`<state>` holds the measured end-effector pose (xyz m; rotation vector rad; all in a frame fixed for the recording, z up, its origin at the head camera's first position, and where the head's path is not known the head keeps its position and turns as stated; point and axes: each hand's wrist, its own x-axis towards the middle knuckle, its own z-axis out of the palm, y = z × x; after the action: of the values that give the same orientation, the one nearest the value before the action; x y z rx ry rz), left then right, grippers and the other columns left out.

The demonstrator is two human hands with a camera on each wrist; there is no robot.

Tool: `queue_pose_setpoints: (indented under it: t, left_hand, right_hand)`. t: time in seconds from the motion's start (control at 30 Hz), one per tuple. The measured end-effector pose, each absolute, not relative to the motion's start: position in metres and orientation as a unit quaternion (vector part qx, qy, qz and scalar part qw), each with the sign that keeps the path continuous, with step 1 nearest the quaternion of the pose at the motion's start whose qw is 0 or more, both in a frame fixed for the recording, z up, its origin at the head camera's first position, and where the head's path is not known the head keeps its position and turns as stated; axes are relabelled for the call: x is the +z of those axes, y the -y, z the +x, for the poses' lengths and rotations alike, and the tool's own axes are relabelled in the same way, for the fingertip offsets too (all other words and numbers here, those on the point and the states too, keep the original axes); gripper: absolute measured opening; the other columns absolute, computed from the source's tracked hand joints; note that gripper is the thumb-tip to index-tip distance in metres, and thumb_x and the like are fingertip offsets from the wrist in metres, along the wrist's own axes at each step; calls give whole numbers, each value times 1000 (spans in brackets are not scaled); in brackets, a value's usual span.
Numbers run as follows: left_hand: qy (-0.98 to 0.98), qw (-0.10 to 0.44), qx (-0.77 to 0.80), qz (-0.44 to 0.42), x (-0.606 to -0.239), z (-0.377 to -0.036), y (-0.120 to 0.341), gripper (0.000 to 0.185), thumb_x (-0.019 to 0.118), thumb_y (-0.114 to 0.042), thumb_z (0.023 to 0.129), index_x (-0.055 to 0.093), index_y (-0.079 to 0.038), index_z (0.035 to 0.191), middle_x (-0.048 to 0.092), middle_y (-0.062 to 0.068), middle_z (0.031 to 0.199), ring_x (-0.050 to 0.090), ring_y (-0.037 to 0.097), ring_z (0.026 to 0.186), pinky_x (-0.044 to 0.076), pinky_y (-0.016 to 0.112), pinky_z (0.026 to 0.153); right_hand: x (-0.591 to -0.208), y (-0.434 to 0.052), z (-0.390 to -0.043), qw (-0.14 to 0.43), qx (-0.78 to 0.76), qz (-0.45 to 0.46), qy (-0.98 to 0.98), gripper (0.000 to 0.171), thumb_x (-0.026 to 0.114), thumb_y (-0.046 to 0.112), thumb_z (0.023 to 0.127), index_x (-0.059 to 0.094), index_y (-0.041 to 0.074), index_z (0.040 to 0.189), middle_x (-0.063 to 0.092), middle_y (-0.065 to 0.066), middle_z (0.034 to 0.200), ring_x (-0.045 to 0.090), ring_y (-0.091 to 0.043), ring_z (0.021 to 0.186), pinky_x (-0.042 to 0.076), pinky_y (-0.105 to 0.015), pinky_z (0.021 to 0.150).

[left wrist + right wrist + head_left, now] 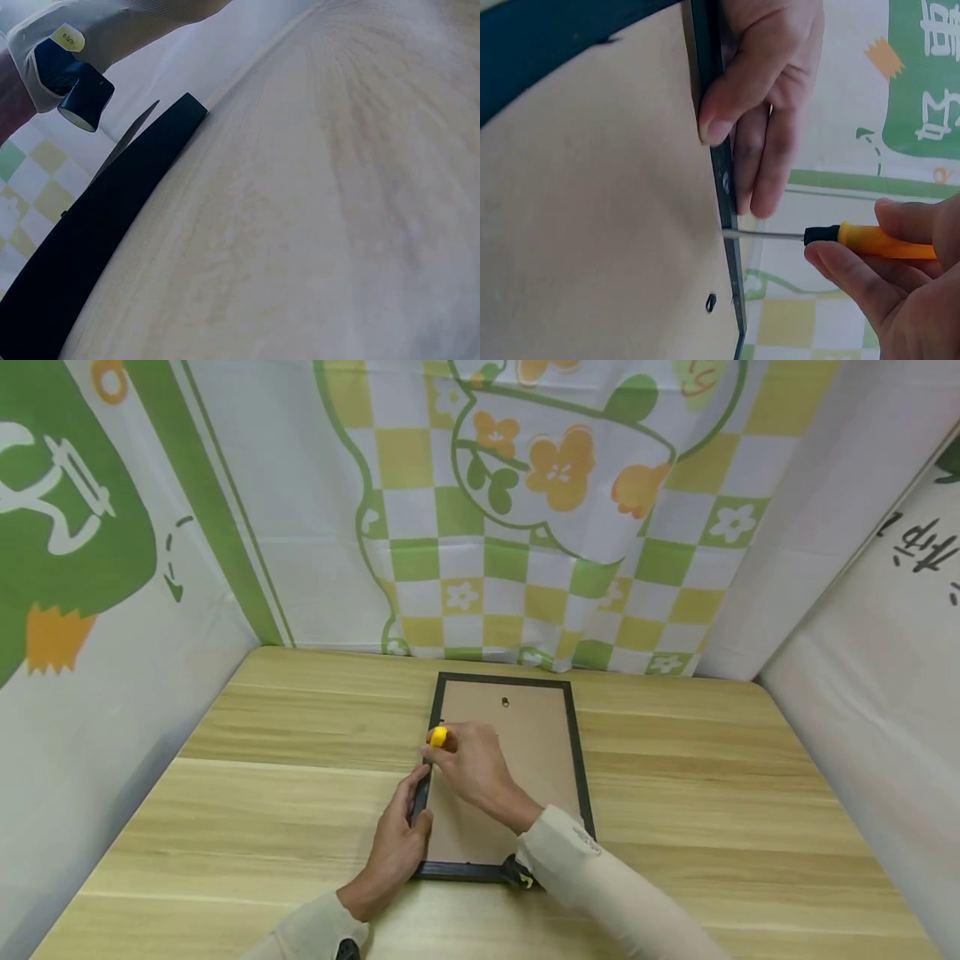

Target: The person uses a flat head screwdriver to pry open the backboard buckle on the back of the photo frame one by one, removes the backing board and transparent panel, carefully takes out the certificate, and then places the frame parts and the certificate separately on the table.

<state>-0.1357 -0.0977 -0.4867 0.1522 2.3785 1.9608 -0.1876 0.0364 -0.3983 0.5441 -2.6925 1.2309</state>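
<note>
A black frame (577,752) lies face down mid-counter (712,802). The left hand (397,847) grips its left edge. The right hand (472,764) pinches a yellow screwdriver (870,240), tip at that edge.

Head view high, looking down; wrist views close, low; all share frame (578,752).
</note>
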Motion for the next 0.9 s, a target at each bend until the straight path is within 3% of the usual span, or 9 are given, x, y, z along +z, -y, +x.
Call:
queue_pose_setpoints:
  t: [0.3, 0.53, 0.9]
  left_hand:
    - [-758, 32, 650, 46, -486, -135, 96, 60, 42, 10, 94, 30, -6, 151, 18, 14, 165, 14, 29, 152, 15, 46, 123]
    - [-753, 25, 655, 56, -488, -134, 97, 60, 39, 12, 93, 29, -3, 151, 16, 16, 165, 11, 29, 153, 12, 45, 123]
    - [-753, 26, 654, 59, -488, -134, 96, 60, 38, 11, 94, 29, -4, 151, 14, 16, 165, 10, 30, 153, 13, 47, 123]
  right_hand:
    - [-406, -63, -200, -5, 485, 107, 868, 20, 73, 20, 89, 74, 6, 104, 75, -5, 92, 70, -16, 77, 57, -23, 64]
    - [-409, -90, -205, -60, 596, 66, 798, 23, 72, 12, 88, 72, 0, 107, 73, -13, 101, 72, -21, 86, 62, -33, 78]
    - [-411, -114, -228, -104, 685, -13, 721, 25, 69, -2, 87, 66, -8, 111, 69, -18, 111, 71, -20, 91, 56, -45, 94]
